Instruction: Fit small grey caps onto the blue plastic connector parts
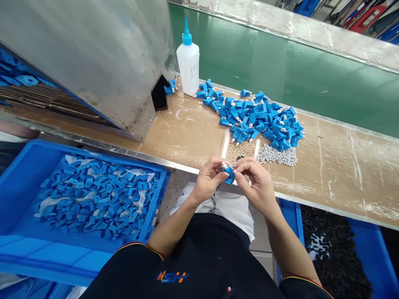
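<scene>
A small blue plastic block (pixel 229 176) with a white tip is pinched between the thumb and fingers of my left hand (pixel 208 179), just above the table's front edge. My right hand (pixel 254 179) is closed in a pinch at the block's right side. A tiny pale piece shows at its fingertips, too small to make out clearly. Right behind my hands lies a heap of small light-grey pieces (pixel 278 155), and beyond it a large pile of similar blue blocks (pixel 258 116). Tiny dark pieces (pixel 241 150) are scattered between two white strips. A round black object (pixel 240 158) is partly hidden by my right hand.
A white squeeze bottle (pixel 188 68) with a blue nozzle stands at the back, beside a metal panel (pixel 102 54). A green belt (pixel 280 58) runs behind the cardboard-covered table (pixel 339 166). At left sits a blue bin (pixel 18 199) of blue blocks; at right, a bin holds black pieces (pixel 330 249).
</scene>
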{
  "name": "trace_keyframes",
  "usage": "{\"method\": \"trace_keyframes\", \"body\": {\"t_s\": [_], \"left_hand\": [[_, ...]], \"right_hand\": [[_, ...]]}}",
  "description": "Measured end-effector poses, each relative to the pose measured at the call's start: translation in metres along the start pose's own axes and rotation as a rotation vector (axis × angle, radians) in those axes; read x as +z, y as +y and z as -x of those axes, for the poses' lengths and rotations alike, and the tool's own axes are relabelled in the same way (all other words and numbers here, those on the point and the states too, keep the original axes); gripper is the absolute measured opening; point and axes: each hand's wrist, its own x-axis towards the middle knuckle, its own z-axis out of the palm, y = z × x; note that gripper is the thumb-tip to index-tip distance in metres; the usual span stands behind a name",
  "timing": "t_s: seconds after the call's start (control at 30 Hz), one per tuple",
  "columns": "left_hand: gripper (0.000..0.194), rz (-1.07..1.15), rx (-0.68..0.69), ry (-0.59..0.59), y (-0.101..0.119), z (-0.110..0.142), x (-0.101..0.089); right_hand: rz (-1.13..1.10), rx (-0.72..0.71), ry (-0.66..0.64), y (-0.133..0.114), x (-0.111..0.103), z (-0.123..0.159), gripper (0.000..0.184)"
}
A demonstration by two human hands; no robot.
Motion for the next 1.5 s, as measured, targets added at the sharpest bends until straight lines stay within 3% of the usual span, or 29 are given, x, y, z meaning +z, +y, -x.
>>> {"method": "trace_keyframes", "body": {"t_s": [0.43,0.87,1.03,1.23,1.33,1.5], "left_hand": [[0.034,-0.044,0.056,-0.032,0.005,0.001,0.006],[0.027,-0.227,0.107,-0.083,0.000,0.001,-0.011],[0.024,-0.220,0.131,-0.056,0.009,0.005,-0.005],[0.041,-0.357,-0.009,-0.039,0.015,0.013,0.017],[0.032,-0.439,0.019,0.022,0.014,0.009,0.026],[0.027,-0.514,0.063,0.011,0.015,-0.002,0.033]], "right_hand": [[-0.059,0.024,0.020,0.005,0.000,0.006,0.015],[-0.067,0.067,-0.061,0.007,-0.002,0.010,0.016],[-0.152,0.050,0.040,0.022,0.012,0.020,0.008],[0.083,0.018,0.247,0.025,0.026,0.027,0.007],[0.166,0.020,0.316,0.022,0.030,0.026,0.005],[0.256,0.013,0.359,0.020,0.032,0.019,0.009]]}}
